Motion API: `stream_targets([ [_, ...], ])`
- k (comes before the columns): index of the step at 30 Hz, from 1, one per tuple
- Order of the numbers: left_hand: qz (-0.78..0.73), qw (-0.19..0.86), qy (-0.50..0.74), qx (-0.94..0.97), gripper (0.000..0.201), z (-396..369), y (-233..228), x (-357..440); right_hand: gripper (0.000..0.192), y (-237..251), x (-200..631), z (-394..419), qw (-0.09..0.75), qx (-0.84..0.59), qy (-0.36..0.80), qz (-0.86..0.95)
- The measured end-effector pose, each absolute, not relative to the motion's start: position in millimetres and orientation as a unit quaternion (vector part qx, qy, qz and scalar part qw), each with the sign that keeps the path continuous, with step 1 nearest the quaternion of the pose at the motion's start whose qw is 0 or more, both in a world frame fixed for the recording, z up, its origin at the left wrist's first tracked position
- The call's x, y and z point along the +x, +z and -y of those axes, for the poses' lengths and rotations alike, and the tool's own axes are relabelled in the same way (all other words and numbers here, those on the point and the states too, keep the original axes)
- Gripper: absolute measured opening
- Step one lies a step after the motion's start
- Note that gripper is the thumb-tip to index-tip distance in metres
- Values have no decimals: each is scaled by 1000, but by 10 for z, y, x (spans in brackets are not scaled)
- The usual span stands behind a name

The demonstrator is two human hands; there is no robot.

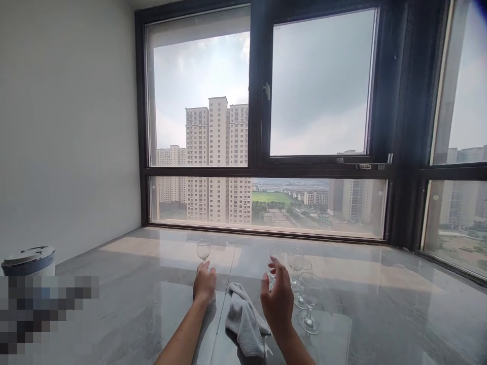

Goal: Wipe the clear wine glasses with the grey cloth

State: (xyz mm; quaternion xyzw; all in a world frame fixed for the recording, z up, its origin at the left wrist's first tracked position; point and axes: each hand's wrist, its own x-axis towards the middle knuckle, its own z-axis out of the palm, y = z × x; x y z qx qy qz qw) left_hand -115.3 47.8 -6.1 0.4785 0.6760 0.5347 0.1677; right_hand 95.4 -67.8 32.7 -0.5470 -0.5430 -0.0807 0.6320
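Note:
A small clear wine glass stands left of centre, its bowl showing above my left hand. The fingers of that hand are closed about its stem, and they hide the lower part. My right hand is raised with thumb and fingers apart, holding nothing that I can see. Several more stemmed glasses stand close by on its right, the nearest glass upright on its round foot. One of them is partly covered by my right fingers. Between my hands lies a crumpled grey cloth.
The glossy grey marble-look surface carries a seam down the middle. Behind it rises a dark-framed window, with tall buildings outside. A white tub with a dark band stands at the far left by the wall.

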Motion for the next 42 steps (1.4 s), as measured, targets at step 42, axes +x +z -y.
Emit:
stream_targets([
  [42, -698, 180, 502, 478, 14, -369, -39, -1064, 10, 770, 637, 1404, 587, -174, -56, 789],
])
